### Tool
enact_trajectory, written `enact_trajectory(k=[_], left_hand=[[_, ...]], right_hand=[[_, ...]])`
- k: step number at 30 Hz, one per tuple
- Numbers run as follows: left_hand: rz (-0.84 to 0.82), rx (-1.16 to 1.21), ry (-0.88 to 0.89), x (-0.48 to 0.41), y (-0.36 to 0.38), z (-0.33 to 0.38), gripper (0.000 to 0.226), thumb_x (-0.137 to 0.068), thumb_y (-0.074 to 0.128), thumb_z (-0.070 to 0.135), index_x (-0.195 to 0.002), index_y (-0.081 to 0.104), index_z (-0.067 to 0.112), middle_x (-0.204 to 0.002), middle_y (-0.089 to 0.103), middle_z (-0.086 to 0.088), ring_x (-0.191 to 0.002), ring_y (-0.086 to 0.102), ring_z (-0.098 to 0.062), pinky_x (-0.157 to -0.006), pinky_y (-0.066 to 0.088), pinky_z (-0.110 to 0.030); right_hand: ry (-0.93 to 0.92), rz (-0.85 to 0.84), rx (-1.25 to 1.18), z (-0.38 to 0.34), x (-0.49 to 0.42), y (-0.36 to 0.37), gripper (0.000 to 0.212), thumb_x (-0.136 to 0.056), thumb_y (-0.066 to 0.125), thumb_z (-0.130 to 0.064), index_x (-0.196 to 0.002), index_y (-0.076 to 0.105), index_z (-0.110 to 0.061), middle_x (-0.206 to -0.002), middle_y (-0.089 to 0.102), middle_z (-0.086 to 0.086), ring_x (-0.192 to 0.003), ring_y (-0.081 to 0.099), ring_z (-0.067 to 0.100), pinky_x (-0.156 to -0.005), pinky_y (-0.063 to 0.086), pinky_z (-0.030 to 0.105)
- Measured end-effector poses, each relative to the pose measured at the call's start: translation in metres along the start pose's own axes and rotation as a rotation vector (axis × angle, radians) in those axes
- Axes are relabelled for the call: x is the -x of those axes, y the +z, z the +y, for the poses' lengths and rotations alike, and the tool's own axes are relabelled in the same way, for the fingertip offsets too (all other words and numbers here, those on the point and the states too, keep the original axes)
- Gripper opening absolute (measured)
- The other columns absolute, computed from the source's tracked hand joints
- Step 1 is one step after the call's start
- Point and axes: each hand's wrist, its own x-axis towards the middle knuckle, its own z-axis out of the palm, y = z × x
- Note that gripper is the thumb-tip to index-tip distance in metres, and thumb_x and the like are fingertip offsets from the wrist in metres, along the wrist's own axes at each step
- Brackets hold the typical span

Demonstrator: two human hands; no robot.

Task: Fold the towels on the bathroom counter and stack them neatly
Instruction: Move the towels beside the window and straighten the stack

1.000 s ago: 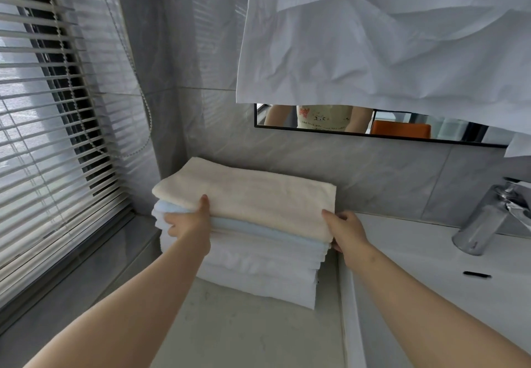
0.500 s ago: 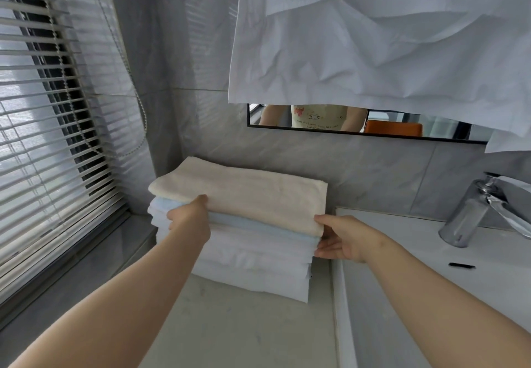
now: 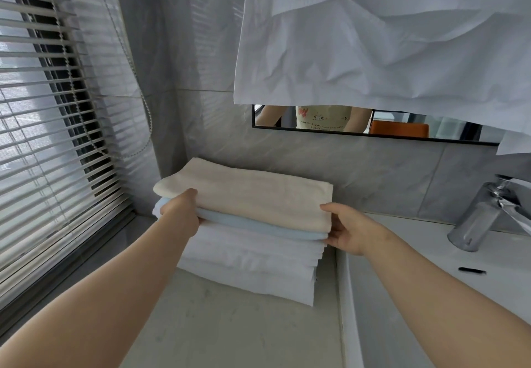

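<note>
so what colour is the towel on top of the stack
The top towel is cream, a pale beige, plain with no pattern; it shows best in the head view.

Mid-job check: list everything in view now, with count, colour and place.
cream towel: one, cream, top of stack
light blue towel: one, pale blue, under it
white towels: several, white, bottom of stack
counter: one, grey, under stack
basin: one, white, right
faucet: one, chrome, far right
small item: one, black, on basin
sheet: one, white, hanging over mirror
blinds: one set, white, left window
left hand: grips cream towel's left end
right hand: pinches right end, thumb on cream towel
</note>
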Motion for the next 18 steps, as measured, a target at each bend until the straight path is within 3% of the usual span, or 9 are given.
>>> enact_trajectory(k=[3,6,11,14,18], left_hand=[[0.003,0.003,0.018,-0.007,-0.003,0.005,0.049,-0.079,0.072,0.022,-0.122,0.048,0.024,-0.129,0.047,-0.004,-0.11,0.054,-0.029,-0.085,0.053,-0.042],[0.001,-0.043,0.024,-0.028,-0.005,0.008,0.057,-0.075,0.074,0.029,-0.125,0.047,0.026,-0.132,0.045,-0.004,-0.11,0.053,-0.029,-0.074,0.052,-0.041],[-0.024,-0.059,0.029,-0.026,-0.005,0.014,0.059,-0.086,0.066,0.024,-0.138,0.037,0.022,-0.135,0.044,-0.006,-0.118,0.05,-0.028,-0.087,0.049,-0.039],[-0.057,-0.05,0.034,-0.026,-0.003,0.025,0.059,-0.087,0.066,0.025,-0.138,0.037,0.018,-0.134,0.046,-0.007,-0.117,0.051,-0.027,-0.085,0.049,-0.037],[-0.059,-0.073,0.029,-0.026,-0.004,0.026,0.059,-0.086,0.067,0.026,-0.137,0.038,0.018,-0.134,0.046,-0.008,-0.117,0.051,-0.029,-0.085,0.05,-0.04]], right_hand=[[0.006,0.008,-0.027,-0.001,-0.006,0.003,0.017,-0.091,0.059,-0.021,-0.103,0.057,-0.009,-0.087,0.06,0.008,-0.075,0.057,0.02,-0.044,0.052,0.023],[0.014,0.006,0.004,-0.006,-0.01,0.006,0.011,-0.09,0.059,-0.021,-0.094,0.058,-0.01,-0.084,0.061,0.008,-0.073,0.058,0.02,-0.044,0.051,0.023],[0.005,0.042,0.037,-0.02,-0.01,0.008,0.009,-0.089,0.061,-0.017,-0.087,0.057,-0.009,-0.079,0.059,0.006,-0.07,0.057,0.017,-0.047,0.049,0.024],[0.008,0.014,-0.002,-0.037,-0.006,0.013,0.011,-0.089,0.061,-0.02,-0.087,0.056,-0.01,-0.081,0.058,0.006,-0.071,0.055,0.018,-0.055,0.046,0.027],[0.092,0.014,0.12,-0.033,-0.009,0.01,0.017,-0.087,0.062,-0.027,-0.086,0.056,-0.011,-0.079,0.058,0.005,-0.069,0.055,0.018,-0.059,0.046,0.027]])
